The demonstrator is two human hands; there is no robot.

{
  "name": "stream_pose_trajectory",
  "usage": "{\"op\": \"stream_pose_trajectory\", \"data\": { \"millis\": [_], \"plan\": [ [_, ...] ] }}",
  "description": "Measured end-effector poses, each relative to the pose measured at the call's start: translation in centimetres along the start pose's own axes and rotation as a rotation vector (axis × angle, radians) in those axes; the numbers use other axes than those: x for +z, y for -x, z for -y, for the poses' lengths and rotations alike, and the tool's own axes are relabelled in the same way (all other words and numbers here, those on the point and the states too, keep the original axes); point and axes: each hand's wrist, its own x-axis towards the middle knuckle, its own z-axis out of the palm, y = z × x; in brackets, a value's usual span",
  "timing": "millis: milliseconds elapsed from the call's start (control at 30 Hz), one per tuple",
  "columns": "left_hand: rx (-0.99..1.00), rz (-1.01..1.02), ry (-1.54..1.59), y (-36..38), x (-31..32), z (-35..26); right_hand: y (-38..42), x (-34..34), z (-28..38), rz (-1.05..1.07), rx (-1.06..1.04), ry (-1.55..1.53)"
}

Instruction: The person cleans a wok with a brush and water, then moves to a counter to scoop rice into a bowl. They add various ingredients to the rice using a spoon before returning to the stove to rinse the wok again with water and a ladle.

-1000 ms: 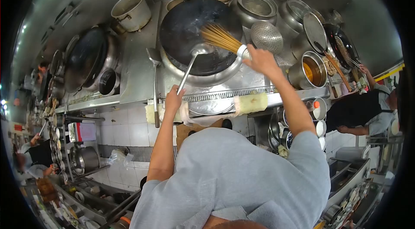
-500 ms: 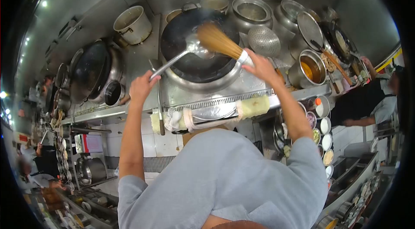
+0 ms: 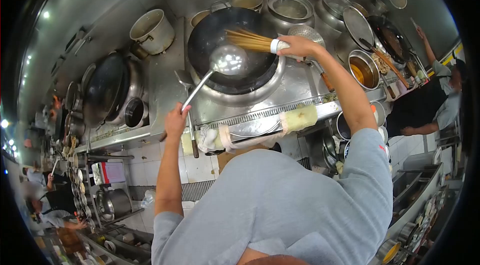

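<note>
The right hand [image 3: 299, 46] grips a bamboo brush [image 3: 250, 41] lying level, bristles pointing left over the wok [image 3: 235, 72]; the left hand [image 3: 176, 119] clasps the ladle [image 3: 227, 60].

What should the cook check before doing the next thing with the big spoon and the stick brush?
1. Left hand grips the long steel ladle handle: ok.
2. Right hand holds the bamboo whisk brush by its white band: ok.
3. Brush bristles reach over the big black wok: ok.
4. Ladle bowl raised above the wok: ok.
5. Ladle bowl empty: cannot tell.
6. Wok clean inside: cannot tell.
</note>
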Motion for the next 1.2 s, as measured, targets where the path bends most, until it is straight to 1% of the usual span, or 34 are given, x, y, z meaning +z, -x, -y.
{"op": "stream_pose_trajectory", "data": {
  "millis": [33,100,133,167,233,267,333,367,400,433,467,533,567,600,633,667,767,800,833,867,900,933,967,1033,1067,1100,1133,1167,1200],
  "plan": [
    [-0.034,0.032,0.037,0.5,0.4,0.2,0.7,0.0,0.2,-0.028,0.09,-0.054],
    [-0.111,0.087,0.12,1.4,1.2,0.0,0.5,2.8,-1.0,-0.048,0.021,-0.388],
    [-0.156,0.091,0.237,1.8,1.5,-0.3,0.2,4.5,-1.7,-0.049,-0.008,-0.562],
    [-0.179,0.096,0.276,2.3,1.7,-0.1,-0.2,5.6,-1.9,-0.079,-0.039,-0.242],
    [-0.21,0.087,0.36,2.0,2.4,0.4,-0.3,6.6,-2.2,-0.159,0.077,-0.061],
    [-0.202,0.031,0.354,1.8,2.7,0.7,0.0,7.0,-1.7,-0.272,0.021,-0.061],
    [-0.203,-0.008,0.312,1.4,2.2,0.5,1.5,10.4,-1.0,-0.474,-0.086,-0.086],
    [-0.2,-0.022,0.287,1.2,1.9,0.6,1.4,11.8,-0.6,-0.386,-0.023,-0.131],
    [-0.188,-0.011,0.336,1.4,2.3,1.4,1.7,12.8,1.0,-0.3,0.042,-0.17],
    [-0.169,0.004,0.385,1.5,2.9,2.2,2.5,12.7,2.2,-0.13,0.254,-0.107],
    [-0.142,0.005,0.442,0.6,3.1,2.5,2.7,13.7,1.5,-0.197,0.234,-0.134],
    [-0.324,0.188,0.638,-0.8,1.3,0.4,3.2,15.9,-0.6,-0.327,0.179,-0.157],
    [-0.429,0.298,0.731,-0.3,0.3,-0.8,4.4,16.6,0.3,-0.424,0.171,-0.299],
    [-0.428,0.315,0.768,-0.2,-0.3,-2.4,5.8,16.9,1.9,-0.519,0.165,-0.442],
    [-0.421,0.334,0.805,-0.7,-0.6,-4.3,6.6,17.0,2.7,-0.62,0.162,-0.584],
    [-0.409,0.36,0.841,-1.3,-0.4,-5.7,6.3,17.8,1.9,-0.799,0.021,-0.541],
    [0.137,-0.05,0.319,-3.7,3.3,-6.7,6.8,13.8,1.2,-0.891,-0.07,-0.14],
    [0.146,0.011,0.363,-4.2,2.5,-8.3,6.5,11.9,-0.2,-0.783,0.135,-0.259],
    [-0.022,0.222,0.612,-4.2,2.3,-9.8,6.7,10.3,-1.5,-0.671,0.327,-0.38],
    [-0.196,0.426,0.85,-4.3,2.2,-11.1,6.5,10.9,-4.5,-0.847,0.303,-0.108],
    [-0.376,0.631,1.078,-5.0,1.6,-12.7,6.7,11.1,-5.0,-0.934,0.206,-0.351],
    [-0.499,0.769,1.266,-4.8,-0.2,-16.6,7.1,12.5,-4.6,-1.005,0.099,-0.59],
    [-0.46,0.964,1.46,-5.2,0.2,-18.2,7.2,14.1,-4.6,-1.057,0.002,-0.834],
    [-0.477,1.14,1.439,-5.4,1.2,-23.2,5.5,19.3,-7.6,-1.066,-0.121,-0.651],
    [-0.406,1.123,1.318,-5.5,3.2,-24.8,5.2,21.5,-9.3,-0.893,0.079,-0.772],
    [-0.333,1.095,1.196,-5.6,6.0,-25.9,6.6,22.3,-9.6,-0.801,0.196,-0.966],
    [-0.254,1.055,1.072,-6.5,8.9,-26.8,8.1,23.2,-9.7,-0.718,0.329,-1.153],
    [-0.071,0.887,0.858,-8.0,12.9,-27.3,10.7,23.1,-8.7,-0.71,0.374,-1.408],
    [0.091,0.713,0.64,-9.2,17.6,-26.9,12.7,24.9,-9.4,-0.748,0.401,-1.355]
  ]
}}
